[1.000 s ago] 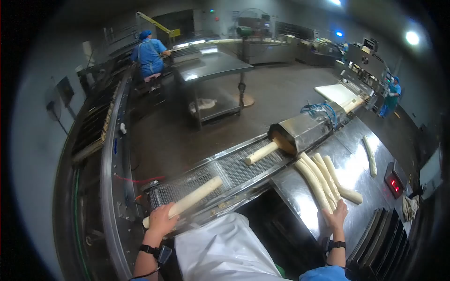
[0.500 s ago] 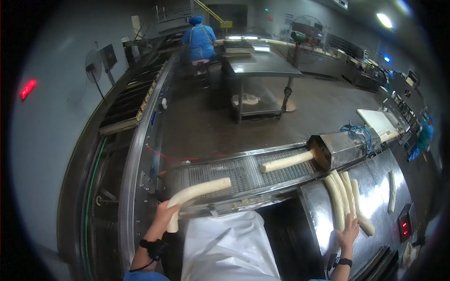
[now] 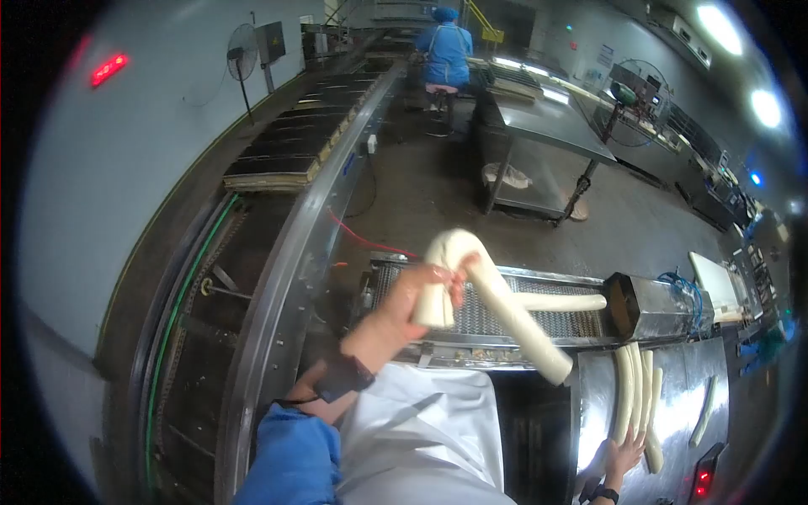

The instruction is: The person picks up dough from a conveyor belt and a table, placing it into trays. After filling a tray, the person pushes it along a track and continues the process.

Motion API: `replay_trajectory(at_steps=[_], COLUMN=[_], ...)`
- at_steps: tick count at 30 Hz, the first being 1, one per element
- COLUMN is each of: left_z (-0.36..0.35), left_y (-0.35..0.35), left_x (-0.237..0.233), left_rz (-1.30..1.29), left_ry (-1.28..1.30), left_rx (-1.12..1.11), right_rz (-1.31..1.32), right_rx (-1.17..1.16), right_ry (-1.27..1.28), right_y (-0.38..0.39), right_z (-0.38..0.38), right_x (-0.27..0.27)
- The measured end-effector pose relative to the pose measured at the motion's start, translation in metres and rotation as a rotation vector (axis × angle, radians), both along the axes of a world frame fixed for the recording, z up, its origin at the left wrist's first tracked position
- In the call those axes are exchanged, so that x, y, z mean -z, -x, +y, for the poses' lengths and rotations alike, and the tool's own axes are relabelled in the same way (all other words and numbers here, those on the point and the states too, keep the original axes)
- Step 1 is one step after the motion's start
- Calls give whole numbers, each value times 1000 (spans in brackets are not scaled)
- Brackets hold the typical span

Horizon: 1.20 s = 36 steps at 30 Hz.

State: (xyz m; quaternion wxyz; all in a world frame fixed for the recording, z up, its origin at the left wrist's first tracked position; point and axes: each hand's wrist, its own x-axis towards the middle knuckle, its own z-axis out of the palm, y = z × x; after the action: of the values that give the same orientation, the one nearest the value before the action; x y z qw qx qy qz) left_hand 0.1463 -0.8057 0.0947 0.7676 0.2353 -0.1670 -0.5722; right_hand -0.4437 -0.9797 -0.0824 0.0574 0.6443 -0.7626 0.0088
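Note:
My left hand (image 3: 412, 290) is closed around a thick pale dough rope (image 3: 518, 316), lifted above the conveyor. The rope bends over the hand, its short end hanging at the left and its long end slanting down to the right. My right hand (image 3: 621, 456) lies with fingers spread on the near ends of several dough strips (image 3: 633, 391). Those strips sit side by side on the steel table (image 3: 673, 374). Another dough rope (image 3: 560, 301) rests on the mesh conveyor (image 3: 396, 316), partly behind the held one.
A metal housing (image 3: 661, 305) covers the conveyor's right end. One thin dough strip (image 3: 705, 411) and a red digital display (image 3: 704, 475) are at the right. Dark trays (image 3: 295, 139) line the left track. A co-worker in blue (image 3: 446, 55) stands beyond, near a steel table (image 3: 547, 122).
My left hand has raised the dough rope off the conveyor and moved right with it, so it now folds over the hand. My right hand stays on the strips. The view has turned left.

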Motion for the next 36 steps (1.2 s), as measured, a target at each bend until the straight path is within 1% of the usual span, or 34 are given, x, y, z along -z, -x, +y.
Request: replay_trajectory(at_steps=[1,3,5,7,8,9,10,11,12,13,14,15,16,17,18,19,21,23,24,25,26,27,28,29,30,31,33,35,36], left_z=[2,13,30,32,33,32,31,30,28,27,19,14,11,1,-17,-30,-47,-58,-60,-62,-61,-59,-57,-56,-54,-50,-42,-30,-23], left_y=[-17,-52,-79,-120,-146,-169,-180,-191,-204,-206,-197,-193,-174,-164,-159,-145,-108,-85,-73,-62,-53,-46,-39,-34,-29,-22,-8,-7,-11], left_x=[-4,-25,-69,-91,-96,-99,-102,-92,-77,-73,-57,-35,-17,14,45,75,111,158,159,157,154,155,156,157,157,148,132,135,139], left_rz=[-36,-192,-326,-482,-544,-606,-531,-532,-572,-611,-592,-674,-685,-838,-1138,-1236,-1620,-1933,-1932,-1954,-1969,-1967,-2020,-2071,-2100,-2100,-2032,-1992,-1978], left_ry=[-2,47,117,60,10,-40,-29,-31,-108,-187,-230,-238,-263,-271,-377,-413,-520,-496,-496,-594,-692,-693,-638,-579,-525,-520,-536,-493,-464], left_rx=[-74,-277,-476,-713,-727,-739,-797,-806,-862,-916,-948,-784,-658,-574,-499,-437,-292,-242,-242,-114,18,21,-68,-154,-170,-150,28,46,1], right_rz=[-2,12,69,122,106,90,89,90,88,86,126,167,170,109,48,50,6,3,2,3,-47,-97,-97,-39,22,27,-70,38,94], right_rx=[22,29,57,40,45,51,41,55,70,63,58,54,51,16,-18,-20,-38,-41,-43,-43,-91,-138,-136,-138,-136,-126,-92,-107,-96], right_ry=[-9,-14,-66,-72,-39,-6,-5,15,36,36,2,-33,-36,58,153,150,164,170,174,175,188,200,196,234,270,258,205,212,162], right_y=[-4,-8,1,-3,-4,-4,-4,-3,-5,-11,-15,-17,-15,-8,-2,3,7,-4,-8,-6,-4,-1,-1,-1,-2,-9,-23,-23,-30], right_z=[3,3,1,0,0,0,-1,-2,-4,-5,-2,-1,-3,-5,-6,-8,-14,-8,-6,-5,-4,-3,-4,-4,-2,1,4,5,9], right_x=[-2,-1,5,3,4,5,8,10,11,8,3,0,6,16,22,27,33,26,23,22,22,22,24,27,29,24,8,8,-2])
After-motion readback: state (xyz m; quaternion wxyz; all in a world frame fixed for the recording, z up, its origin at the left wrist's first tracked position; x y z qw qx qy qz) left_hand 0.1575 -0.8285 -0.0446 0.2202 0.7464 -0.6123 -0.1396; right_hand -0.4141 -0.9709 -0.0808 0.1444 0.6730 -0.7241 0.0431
